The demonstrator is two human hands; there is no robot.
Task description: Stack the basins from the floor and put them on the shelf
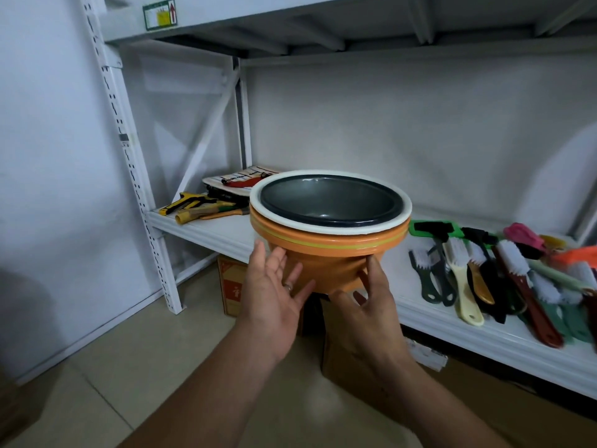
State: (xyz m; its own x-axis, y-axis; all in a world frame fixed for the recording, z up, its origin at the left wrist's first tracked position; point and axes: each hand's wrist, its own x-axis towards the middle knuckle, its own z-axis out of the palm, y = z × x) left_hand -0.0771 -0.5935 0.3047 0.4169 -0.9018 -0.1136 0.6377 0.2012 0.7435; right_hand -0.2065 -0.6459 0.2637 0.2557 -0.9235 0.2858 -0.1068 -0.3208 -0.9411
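Note:
A stack of nested basins [326,250] stands upright at the front edge of the white shelf [223,234]. Its outer basin is orange, with yellow, white and dark grey rims above it. I cannot tell whether its base rests fully on the shelf board. My left hand [274,292] is spread open, and only its fingertips touch the orange wall at the lower left. My right hand [365,299] grips the base at the lower right, thumb up the side and fingers curled beneath.
Several brushes [504,276] lie on the shelf right of the stack. Hand tools [200,206] and a striped cloth [239,181] lie at its left rear. Cardboard boxes [231,286] stand on the tiled floor under the shelf. A white upright post [135,176] is at left.

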